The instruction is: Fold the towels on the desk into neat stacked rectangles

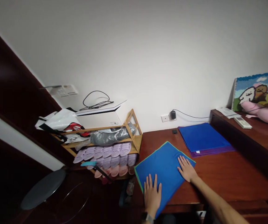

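A blue cloth with a green edge lies spread on the reddish-brown wooden desk, turned cornerwise to me. Its near corner hangs at the desk's front edge. Flat on the cloth's left part rests my left hand, fingers spread, with a watch on the wrist. My right hand lies open on the right part, close to the right corner. Behind it, a darker blue folded cloth lies on top of a purple cloth with a white tag.
To the left stands a wooden rack with rows of slippers and a white box on top. A round stool is at lower left. The raised right surface carries a remote control and a pink plush toy.
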Demonstrator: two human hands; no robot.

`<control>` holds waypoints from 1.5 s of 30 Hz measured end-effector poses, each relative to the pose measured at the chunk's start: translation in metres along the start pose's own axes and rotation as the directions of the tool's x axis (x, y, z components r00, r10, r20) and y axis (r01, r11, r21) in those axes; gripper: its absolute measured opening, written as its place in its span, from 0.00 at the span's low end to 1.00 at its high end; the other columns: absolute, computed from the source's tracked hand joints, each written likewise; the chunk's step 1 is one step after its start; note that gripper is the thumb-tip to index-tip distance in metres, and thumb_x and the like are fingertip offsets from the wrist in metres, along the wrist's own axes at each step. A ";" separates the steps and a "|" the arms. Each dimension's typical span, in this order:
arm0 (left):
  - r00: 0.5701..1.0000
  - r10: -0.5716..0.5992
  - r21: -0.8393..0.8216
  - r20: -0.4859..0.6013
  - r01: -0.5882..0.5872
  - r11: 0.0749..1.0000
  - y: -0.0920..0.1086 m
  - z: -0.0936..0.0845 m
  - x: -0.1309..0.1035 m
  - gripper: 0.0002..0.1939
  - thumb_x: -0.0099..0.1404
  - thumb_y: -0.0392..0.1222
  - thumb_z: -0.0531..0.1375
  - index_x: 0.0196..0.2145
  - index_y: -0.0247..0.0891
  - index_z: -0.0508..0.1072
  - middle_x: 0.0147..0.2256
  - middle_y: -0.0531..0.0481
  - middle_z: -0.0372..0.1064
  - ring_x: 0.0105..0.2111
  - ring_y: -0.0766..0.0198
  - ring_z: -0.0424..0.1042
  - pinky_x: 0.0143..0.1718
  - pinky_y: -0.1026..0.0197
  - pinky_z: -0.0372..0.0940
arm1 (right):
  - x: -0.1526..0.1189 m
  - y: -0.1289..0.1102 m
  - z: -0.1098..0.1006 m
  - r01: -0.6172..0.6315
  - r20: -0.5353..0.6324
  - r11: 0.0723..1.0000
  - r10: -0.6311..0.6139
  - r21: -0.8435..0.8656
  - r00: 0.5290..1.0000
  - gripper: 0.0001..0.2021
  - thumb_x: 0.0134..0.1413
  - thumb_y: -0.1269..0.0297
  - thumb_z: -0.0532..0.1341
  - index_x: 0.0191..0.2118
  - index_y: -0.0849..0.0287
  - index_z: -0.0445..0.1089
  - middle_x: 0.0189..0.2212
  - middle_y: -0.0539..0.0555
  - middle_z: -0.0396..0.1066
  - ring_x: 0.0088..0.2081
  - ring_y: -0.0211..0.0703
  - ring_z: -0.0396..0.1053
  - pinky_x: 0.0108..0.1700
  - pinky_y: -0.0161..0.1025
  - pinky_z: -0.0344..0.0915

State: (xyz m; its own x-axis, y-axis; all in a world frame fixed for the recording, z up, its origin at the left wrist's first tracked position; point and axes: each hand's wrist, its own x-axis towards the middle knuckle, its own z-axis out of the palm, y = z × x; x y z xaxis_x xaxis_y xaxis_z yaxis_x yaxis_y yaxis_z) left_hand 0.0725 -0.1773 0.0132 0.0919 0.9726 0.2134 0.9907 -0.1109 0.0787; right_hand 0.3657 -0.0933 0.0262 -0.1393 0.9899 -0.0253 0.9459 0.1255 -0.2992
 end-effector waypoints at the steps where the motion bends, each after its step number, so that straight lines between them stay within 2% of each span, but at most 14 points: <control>1: 1.000 -0.028 0.005 -0.001 0.028 1.000 0.010 0.004 -0.011 0.30 0.75 0.55 0.49 0.70 0.47 0.62 0.69 0.40 0.60 0.67 0.37 0.60 0.62 0.32 0.62 | 0.011 0.007 -0.010 0.075 0.035 0.997 -0.075 0.015 0.997 0.36 0.70 0.47 0.42 0.75 0.62 0.47 0.76 0.57 0.41 0.76 0.48 0.37 0.75 0.50 0.35; 3: 0.999 -0.037 -0.011 0.012 0.037 0.999 0.028 0.006 -0.024 0.29 0.75 0.57 0.48 0.68 0.49 0.66 0.63 0.38 0.69 0.61 0.36 0.69 0.57 0.33 0.67 | 0.029 0.013 -0.022 0.157 0.077 0.987 -0.158 0.023 0.984 0.35 0.68 0.50 0.46 0.75 0.60 0.49 0.76 0.57 0.44 0.76 0.48 0.39 0.75 0.50 0.34; 6: 0.998 0.058 -0.066 -0.023 -0.060 0.996 0.034 -0.006 -0.011 0.25 0.76 0.53 0.48 0.64 0.51 0.71 0.62 0.43 0.71 0.61 0.45 0.70 0.60 0.40 0.67 | 0.038 -0.004 -0.013 -0.020 -0.016 1.000 0.019 -0.022 1.000 0.34 0.68 0.55 0.46 0.75 0.65 0.48 0.76 0.60 0.43 0.76 0.51 0.38 0.75 0.53 0.33; 9: 0.982 0.179 -0.055 -0.062 -0.182 0.982 0.013 -0.024 0.032 0.24 0.77 0.48 0.49 0.66 0.47 0.69 0.68 0.46 0.63 0.68 0.50 0.61 0.68 0.43 0.58 | 0.028 -0.029 0.017 -0.277 -0.145 0.961 0.272 -0.018 0.951 0.35 0.70 0.53 0.40 0.75 0.69 0.46 0.76 0.63 0.40 0.76 0.54 0.36 0.75 0.55 0.32; 11: 0.976 0.219 -0.042 -0.019 -0.220 0.975 -0.006 -0.027 0.056 0.26 0.77 0.48 0.50 0.69 0.49 0.64 0.70 0.47 0.58 0.70 0.50 0.57 0.69 0.41 0.57 | 0.022 -0.036 0.031 -0.317 -0.149 0.948 0.312 -0.015 0.938 0.36 0.70 0.50 0.39 0.75 0.69 0.46 0.76 0.63 0.39 0.76 0.55 0.36 0.75 0.56 0.32; 13: 0.976 0.215 -0.039 0.034 -0.213 0.976 -0.019 -0.021 0.064 0.27 0.77 0.51 0.50 0.71 0.53 0.59 0.72 0.49 0.53 0.71 0.49 0.55 0.69 0.39 0.57 | 0.021 -0.035 0.033 -0.286 -0.118 0.958 0.282 -0.020 0.952 0.37 0.70 0.49 0.40 0.75 0.68 0.46 0.76 0.62 0.39 0.76 0.54 0.36 0.75 0.55 0.32; 19: 0.999 -0.007 -0.001 -0.033 0.007 1.000 -0.003 0.019 0.009 0.31 0.77 0.55 0.48 0.74 0.51 0.51 0.73 0.44 0.49 0.72 0.42 0.51 0.68 0.34 0.57 | 0.046 -0.014 0.009 -0.092 -0.029 0.996 0.093 0.014 0.995 0.36 0.70 0.49 0.39 0.75 0.65 0.46 0.76 0.56 0.41 0.76 0.48 0.37 0.75 0.50 0.34; 22: 0.996 -0.004 -0.023 -0.090 0.002 1.000 0.005 0.022 0.003 0.33 0.76 0.53 0.50 0.75 0.53 0.46 0.73 0.46 0.49 0.72 0.42 0.52 0.68 0.33 0.57 | 0.060 -0.005 0.006 -0.123 -0.083 0.992 0.124 0.026 0.989 0.34 0.71 0.51 0.38 0.75 0.64 0.46 0.76 0.55 0.42 0.76 0.49 0.37 0.75 0.51 0.36; 25: 0.991 0.089 -0.066 -0.095 -0.096 0.993 0.011 0.008 0.035 0.32 0.77 0.48 0.48 0.75 0.52 0.45 0.74 0.49 0.47 0.73 0.46 0.49 0.70 0.35 0.55 | 0.074 0.004 0.005 -0.219 -0.097 0.976 0.218 -0.001 0.971 0.34 0.71 0.52 0.38 0.75 0.64 0.46 0.76 0.55 0.41 0.76 0.52 0.36 0.75 0.53 0.36; 29: 0.977 0.202 -0.155 -0.063 -0.210 0.965 0.038 -0.002 0.107 0.29 0.78 0.48 0.46 0.74 0.47 0.52 0.73 0.46 0.49 0.73 0.50 0.49 0.71 0.38 0.53 | 0.085 0.014 0.006 -0.218 -0.079 0.975 0.215 -0.036 0.973 0.34 0.71 0.52 0.39 0.76 0.62 0.45 0.76 0.53 0.43 0.76 0.52 0.37 0.75 0.52 0.34; 33: 0.950 0.310 -0.237 -0.024 -0.307 0.922 0.080 0.015 0.166 0.28 0.78 0.52 0.46 0.73 0.49 0.56 0.73 0.46 0.50 0.73 0.51 0.49 0.71 0.39 0.52 | 0.088 0.018 0.015 -0.223 -0.096 0.975 0.220 -0.024 0.971 0.35 0.70 0.52 0.39 0.76 0.63 0.44 0.76 0.54 0.44 0.76 0.50 0.37 0.75 0.52 0.35; 36: 0.945 0.327 -0.272 0.012 -0.312 0.910 0.096 0.032 0.193 0.29 0.77 0.56 0.48 0.72 0.53 0.56 0.73 0.48 0.50 0.73 0.49 0.49 0.71 0.37 0.49 | 0.093 0.018 0.019 -0.261 -0.096 0.964 0.256 -0.040 0.962 0.35 0.69 0.53 0.38 0.76 0.64 0.43 0.76 0.55 0.42 0.76 0.48 0.38 0.75 0.51 0.36; 41: 0.941 0.333 -0.264 0.067 -0.305 0.915 0.092 0.046 0.213 0.30 0.76 0.59 0.48 0.72 0.55 0.56 0.74 0.50 0.49 0.73 0.50 0.48 0.72 0.39 0.46 | 0.104 0.017 0.015 -0.277 -0.077 0.958 0.272 -0.076 0.959 0.35 0.69 0.54 0.38 0.76 0.65 0.43 0.76 0.55 0.40 0.76 0.49 0.38 0.75 0.51 0.35; 45: 0.955 0.291 -0.227 0.059 -0.271 0.935 0.070 0.049 0.221 0.30 0.77 0.58 0.47 0.72 0.53 0.56 0.73 0.49 0.50 0.73 0.51 0.50 0.72 0.40 0.47 | 0.109 0.022 0.009 -0.230 -0.072 0.972 0.227 -0.042 0.971 0.35 0.70 0.53 0.38 0.76 0.64 0.42 0.76 0.55 0.40 0.76 0.48 0.36 0.75 0.50 0.34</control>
State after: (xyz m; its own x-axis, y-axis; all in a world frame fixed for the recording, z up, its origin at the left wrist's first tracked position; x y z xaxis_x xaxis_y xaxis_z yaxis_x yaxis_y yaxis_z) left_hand 0.1666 0.0402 0.0179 0.3820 0.9085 0.1696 0.8790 -0.4138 0.2371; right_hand 0.3683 0.0164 0.0084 0.1001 0.9947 -0.0237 0.9641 -0.1029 -0.2449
